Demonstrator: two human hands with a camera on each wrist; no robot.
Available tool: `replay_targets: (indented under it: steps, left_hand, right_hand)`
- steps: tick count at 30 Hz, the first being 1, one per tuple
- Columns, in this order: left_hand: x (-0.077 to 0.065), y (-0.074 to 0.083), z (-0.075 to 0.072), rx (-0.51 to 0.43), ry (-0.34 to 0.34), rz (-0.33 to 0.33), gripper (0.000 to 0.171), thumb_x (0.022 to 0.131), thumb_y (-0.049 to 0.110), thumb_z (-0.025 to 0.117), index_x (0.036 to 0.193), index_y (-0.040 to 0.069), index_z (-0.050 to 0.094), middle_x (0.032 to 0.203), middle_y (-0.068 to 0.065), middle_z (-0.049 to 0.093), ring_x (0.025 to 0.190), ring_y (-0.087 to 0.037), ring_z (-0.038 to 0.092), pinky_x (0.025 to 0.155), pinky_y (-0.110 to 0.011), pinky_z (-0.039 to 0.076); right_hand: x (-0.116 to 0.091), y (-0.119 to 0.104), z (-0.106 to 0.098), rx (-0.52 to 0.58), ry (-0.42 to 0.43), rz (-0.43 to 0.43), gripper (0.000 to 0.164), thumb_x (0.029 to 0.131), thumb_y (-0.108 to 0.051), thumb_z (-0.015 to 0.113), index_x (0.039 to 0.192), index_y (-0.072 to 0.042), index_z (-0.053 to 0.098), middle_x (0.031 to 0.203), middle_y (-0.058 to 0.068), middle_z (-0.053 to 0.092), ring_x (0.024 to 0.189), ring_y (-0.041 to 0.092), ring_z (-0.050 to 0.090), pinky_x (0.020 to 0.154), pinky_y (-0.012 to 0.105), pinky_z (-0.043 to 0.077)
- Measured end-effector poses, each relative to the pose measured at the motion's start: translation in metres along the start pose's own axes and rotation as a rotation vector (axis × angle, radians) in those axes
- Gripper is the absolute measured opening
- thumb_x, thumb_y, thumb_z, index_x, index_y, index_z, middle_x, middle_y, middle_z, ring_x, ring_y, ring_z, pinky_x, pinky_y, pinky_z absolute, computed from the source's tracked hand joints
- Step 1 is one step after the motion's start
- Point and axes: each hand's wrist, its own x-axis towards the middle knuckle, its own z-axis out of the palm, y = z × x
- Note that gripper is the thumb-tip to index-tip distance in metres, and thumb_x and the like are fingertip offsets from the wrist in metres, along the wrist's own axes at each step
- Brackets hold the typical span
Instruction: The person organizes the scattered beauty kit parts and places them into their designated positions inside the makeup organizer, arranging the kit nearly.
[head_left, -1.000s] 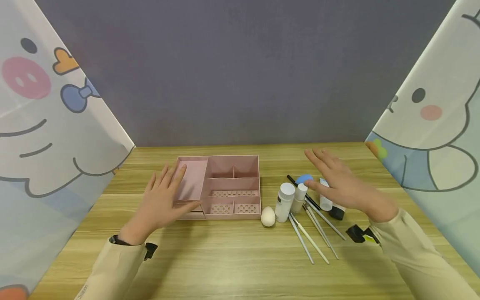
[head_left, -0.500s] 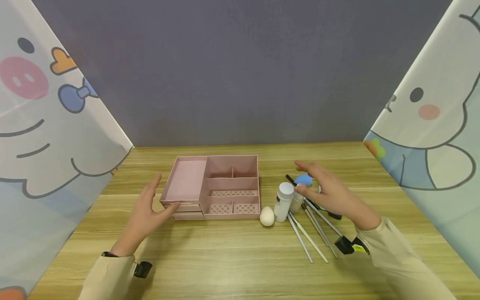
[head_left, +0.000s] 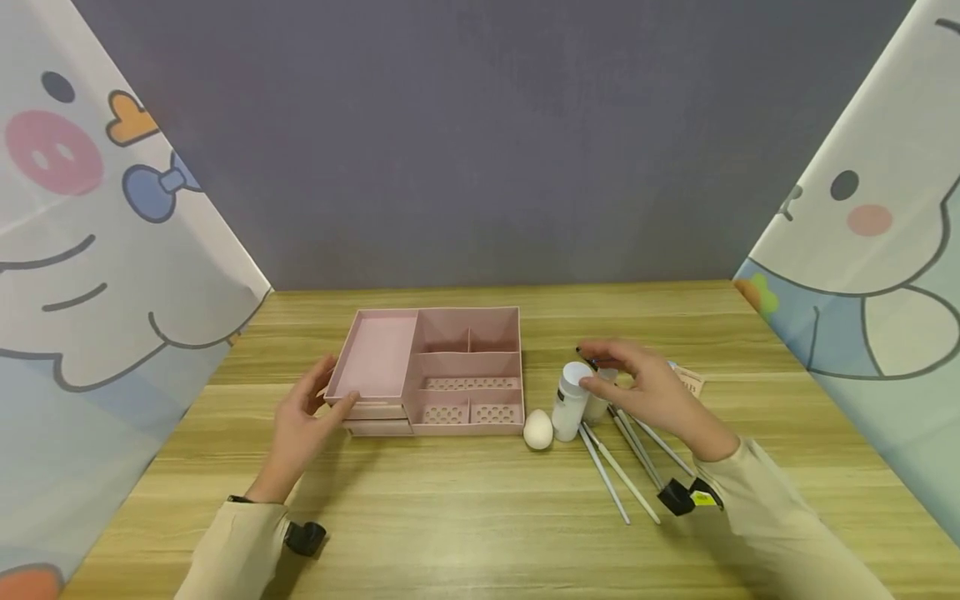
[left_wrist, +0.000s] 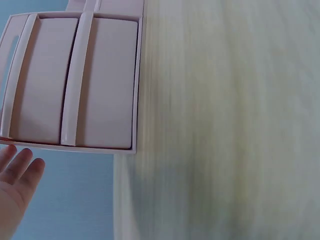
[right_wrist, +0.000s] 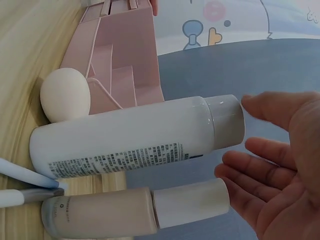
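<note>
A pink desk organizer (head_left: 468,367) lies on the table, with open compartments on its right and two stacked drawers (left_wrist: 102,82) at its front left. My left hand (head_left: 300,421) is at its left front corner, thumb over the upper drawer front and fingers beside the side wall. A white bottle (head_left: 570,404) stands upright right of the organizer. My right hand (head_left: 648,392) is beside its cap, thumb tip right at the cap and loosely bent fingers behind it. A smaller beige bottle with a white cap (right_wrist: 135,212) stands close by, partly hidden by this hand in the head view.
A white egg-shaped makeup sponge (head_left: 537,430) sits between organizer and bottle. Several thin brushes (head_left: 622,475) lie in front of my right hand. A small printed label (head_left: 690,381) shows behind it. A grey panel (head_left: 480,150) stands behind the table, with cartoon-printed panels at both sides.
My left hand drew back, then closed in on the organizer's front left corner. My right hand moved left and down to the white bottle's cap. The organizer and bottle stayed in place.
</note>
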Motion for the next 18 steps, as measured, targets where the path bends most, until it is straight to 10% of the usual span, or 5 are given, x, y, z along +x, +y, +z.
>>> replay_targets:
  steps: [5,18]
  left_hand:
    - [0.0021,-0.0039,0.0036,-0.097,0.055,-0.019,0.062,0.085,-0.009,0.072,0.141,-0.011,0.046,0.139,-0.027,0.051,0.11,0.006,0.053,0.087,-0.006,0.044]
    - [0.0018,-0.0051,0.0048,-0.137,0.066,-0.029,0.06,0.085,-0.012,0.071,0.14,-0.01,0.048,0.139,-0.026,0.05,0.108,0.007,0.056,0.086,-0.008,0.047]
  right_hand:
    - [0.0013,-0.0005,-0.0019,-0.033,-0.036,-0.021,0.038,0.087,-0.008,0.077,0.123,-0.004,0.067,0.12,0.009,0.068,0.101,0.022,0.066,0.087,0.048,0.055]
    - [0.0068,-0.0016,-0.0061,-0.103,-0.068,-0.082,0.042,0.082,-0.008,0.082,0.122,-0.005,0.07,0.118,0.008,0.069,0.096,0.015,0.066,0.08,0.043,0.056]
